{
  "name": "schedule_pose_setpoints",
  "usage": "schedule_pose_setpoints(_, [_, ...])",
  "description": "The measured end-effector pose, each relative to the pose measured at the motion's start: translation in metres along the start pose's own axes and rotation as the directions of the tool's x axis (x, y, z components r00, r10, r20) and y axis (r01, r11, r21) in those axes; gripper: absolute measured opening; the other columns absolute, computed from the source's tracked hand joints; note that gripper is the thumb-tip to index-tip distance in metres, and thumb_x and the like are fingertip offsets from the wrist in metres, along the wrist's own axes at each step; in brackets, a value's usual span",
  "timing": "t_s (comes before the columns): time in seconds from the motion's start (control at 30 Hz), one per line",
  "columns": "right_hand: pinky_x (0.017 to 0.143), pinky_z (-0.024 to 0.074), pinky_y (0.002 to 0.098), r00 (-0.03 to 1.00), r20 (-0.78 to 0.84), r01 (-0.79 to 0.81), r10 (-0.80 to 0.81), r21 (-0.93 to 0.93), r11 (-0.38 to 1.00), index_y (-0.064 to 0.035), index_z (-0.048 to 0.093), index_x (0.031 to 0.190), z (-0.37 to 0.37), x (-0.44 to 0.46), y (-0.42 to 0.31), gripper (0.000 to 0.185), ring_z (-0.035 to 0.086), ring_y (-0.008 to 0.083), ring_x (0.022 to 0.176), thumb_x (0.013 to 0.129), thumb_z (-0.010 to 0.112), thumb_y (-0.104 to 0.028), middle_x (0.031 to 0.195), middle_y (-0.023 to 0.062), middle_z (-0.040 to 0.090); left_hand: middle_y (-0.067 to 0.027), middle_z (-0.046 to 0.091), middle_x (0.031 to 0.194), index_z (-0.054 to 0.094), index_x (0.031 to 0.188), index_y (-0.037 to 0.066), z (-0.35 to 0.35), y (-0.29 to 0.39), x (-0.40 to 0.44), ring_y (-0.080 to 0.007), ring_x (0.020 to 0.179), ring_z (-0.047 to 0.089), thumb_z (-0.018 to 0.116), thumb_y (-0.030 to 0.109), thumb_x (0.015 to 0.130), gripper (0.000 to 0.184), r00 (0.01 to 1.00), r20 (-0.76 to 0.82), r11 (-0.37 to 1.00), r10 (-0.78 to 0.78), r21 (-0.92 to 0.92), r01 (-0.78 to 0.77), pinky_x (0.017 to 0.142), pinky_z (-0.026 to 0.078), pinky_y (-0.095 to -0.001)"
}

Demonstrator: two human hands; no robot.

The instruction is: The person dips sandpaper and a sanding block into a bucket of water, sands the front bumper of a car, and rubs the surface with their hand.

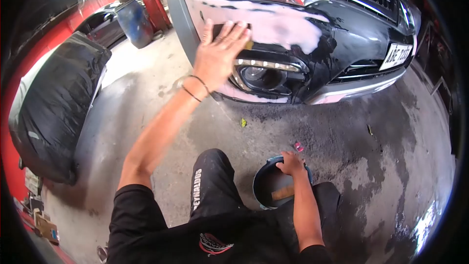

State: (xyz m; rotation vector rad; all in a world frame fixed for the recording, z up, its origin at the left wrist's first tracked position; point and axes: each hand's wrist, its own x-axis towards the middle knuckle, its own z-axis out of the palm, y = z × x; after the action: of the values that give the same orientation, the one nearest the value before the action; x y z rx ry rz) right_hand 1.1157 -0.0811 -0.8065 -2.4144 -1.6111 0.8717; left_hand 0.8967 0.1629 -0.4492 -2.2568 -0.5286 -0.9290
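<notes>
My left hand [220,51] presses a dark flat pad [217,31] against the car bumper, its fingers laid over the pad. Around it, pink filler [288,24] covers part of the black bumper [349,36], with dark wet streaks beside it. Just below the hand is the fog lamp [259,76]. Near my knees, my right hand [291,163] grips the far rim of a round bucket [257,178]. Cloudy liquid and a tan block [283,193] show inside the bucket.
A covered vehicle [58,102] stands at the left, with a blue drum [133,23] behind it. The concrete floor [166,166] has wet patches at the right. A small red wrapper [299,146] and a green scrap [243,122] lie between bumper and bucket.
</notes>
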Motion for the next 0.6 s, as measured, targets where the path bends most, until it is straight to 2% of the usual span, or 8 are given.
schedule_pose_setpoints(0.13, [0.119, 0.0362, 0.0783, 0.979, -0.104, 0.185, -0.176, 0.085, 0.979, -0.0155, 0.056, 0.159, 0.018, 0.021, 0.023, 0.07, 0.051, 0.0475, 0.148, 0.094, 0.078, -0.033, 0.163, 0.0203, 0.053, 0.0021, 0.055, 0.168, 0.059, 0.159, 0.027, -0.001, 0.042, 0.026, -0.0204, 0.156, 0.051, 0.062, 0.0, 0.094, 0.07, 0.995, 0.011, 0.981, 0.099, -0.17, -0.096, 0.137, 0.013, -0.0625])
schedule_pose_setpoints(0.2, [0.115, 0.0492, 0.0618, 0.805, -0.502, 0.521, -0.317, 0.34, 0.783, -0.0094, 0.052, 0.161, 0.005, 0.019, 0.011, 0.073, 0.06, 0.043, 0.14, 0.095, 0.081, -0.021, 0.16, 0.0185, 0.056, 0.0007, 0.059, 0.164, 0.061, 0.157, 0.026, -0.005, 0.059, 0.023, -0.0201, 0.154, 0.053, 0.061, 0.001, 0.097, 0.065, 0.994, -0.004, 0.959, 0.112, -0.263, -0.109, 0.137, 0.013, -0.0639])
schedule_pose_setpoints(0.23, [0.115, 0.0492, 0.0618, 0.806, -0.506, 0.516, -0.308, 0.344, 0.785, -0.0094, 0.052, 0.161, -0.004, 0.016, 0.001, 0.073, 0.06, 0.043, 0.14, 0.095, 0.081, -0.021, 0.16, 0.0185, 0.056, -0.0001, 0.062, 0.16, 0.061, 0.156, 0.023, -0.011, 0.071, 0.013, -0.0213, 0.152, 0.055, 0.059, 0.0, 0.1, 0.061, 0.99, 0.0, 0.942, 0.142, -0.309, -0.135, 0.137, 0.014, -0.0635])
schedule_pose_setpoints(0.3, [0.105, 0.0558, 0.0425, 0.841, -0.529, 0.535, -0.115, 0.78, 0.325, -0.0063, 0.051, 0.161, -0.032, -0.015, -0.03, 0.073, 0.067, 0.0319, 0.131, 0.095, 0.083, -0.012, 0.154, 0.013, 0.061, -0.0096, 0.073, 0.142, 0.063, 0.15, 0.012, -0.019, 0.103, -0.021, -0.026, 0.14, 0.065, 0.063, -0.002, 0.099, 0.053, 0.992, -0.002, 0.806, 0.128, -0.582, -0.105, 0.137, 0.022, -0.0582])
schedule_pose_setpoints(0.43, [0.094, 0.0558, 0.0306, 0.852, -0.414, 0.407, -0.319, 0.909, -0.092, -0.009, 0.058, 0.154, -0.071, -0.06, -0.05, 0.064, 0.068, 0.016, 0.12, 0.095, 0.084, -0.01, 0.137, 0.0085, 0.07, -0.0181, 0.073, 0.104, 0.056, 0.129, 0.008, 0.006, 0.162, -0.131, -0.0417, 0.106, 0.074, 0.064, 0.007, 0.104, 0.026, 0.921, 0.358, 0.568, 0.155, -0.795, 0.213, 0.122, 0.045, -0.0552])
schedule_pose_setpoints(0.47, [0.094, 0.0558, 0.0306, 0.852, -0.414, 0.41, -0.32, 0.908, -0.084, -0.009, 0.058, 0.154, -0.066, -0.056, -0.043, 0.064, 0.068, 0.016, 0.12, 0.095, 0.084, -0.01, 0.137, 0.0085, 0.07, -0.0193, 0.073, 0.105, 0.055, 0.131, 0.009, 0.024, 0.175, -0.16, -0.0437, 0.105, 0.073, 0.065, 0.008, 0.105, 0.028, 0.902, 0.403, 0.535, 0.153, -0.801, 0.267, 0.115, 0.049, -0.0555])
schedule_pose_setpoints(0.53, [0.089, 0.0565, 0.0293, 0.914, -0.119, 0.236, -0.389, 0.934, 0.269, -0.0081, 0.066, 0.143, -0.049, -0.044, -0.024, 0.052, 0.072, 0.013, 0.105, 0.094, 0.08, -0.004, 0.117, 0.0037, 0.077, -0.0205, 0.073, 0.105, 0.054, 0.133, 0.009, 0.041, 0.198, -0.193, -0.0456, 0.104, 0.073, 0.065, 0.01, 0.105, 0.03, 0.883, 0.444, 0.499, 0.154, -0.806, 0.318, 0.109, 0.053, -0.0557])
schedule_pose_setpoints(0.6, [0.085, 0.0579, 0.03, 0.953, -0.072, 0.21, -0.294, 0.857, 0.47, -0.0041, 0.074, 0.125, -0.057, -0.056, -0.032, 0.036, 0.075, 0.0135, 0.094, 0.09, 0.079, -0.006, 0.099, 0.0033, 0.08, -0.0211, 0.073, 0.108, 0.052, 0.137, 0.008, 0.049, 0.218, -0.208, -0.0494, 0.104, 0.071, 0.068, 0.013, 0.105, 0.036, 0.741, 0.664, 0.364, 0.104, -0.719, 0.593, 0.103, 0.057, -0.0549])
